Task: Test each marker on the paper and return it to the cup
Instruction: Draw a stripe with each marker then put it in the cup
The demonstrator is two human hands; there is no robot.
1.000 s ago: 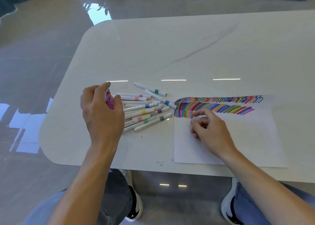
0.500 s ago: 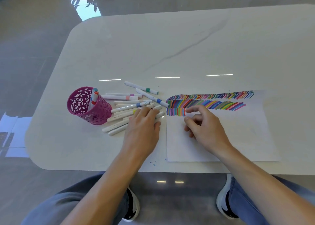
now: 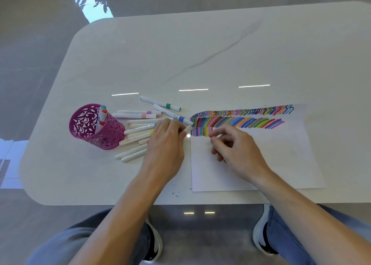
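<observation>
Table first: its top is pale and glossy, so I reckon anything round could roll on it and stray ink would show, as the blue specks by the front edge do. The paper lies toward the front right corner. Its far strip is full of coloured strokes that begin right at its left edge. The next free spot sits tight against that edge, so a careless stroke could run off onto the table. The cup stands upright toward the front left corner with only a couple of markers in it. Being that light, it might tip if I jab one in at a slant. Between cup and paper lies the loose pile, just beside the cup, and dragging one out could set others rolling. My right hand rests on the paper, fingers loosely curled, thumb and forefinger close together, with nothing in them that I can see. If it lifts, the sheet may slide. My left hand has its fingers curled round one marker, whose white end pokes out toward the paper's left edge. A weak pinch on the cap could flick it away.
</observation>
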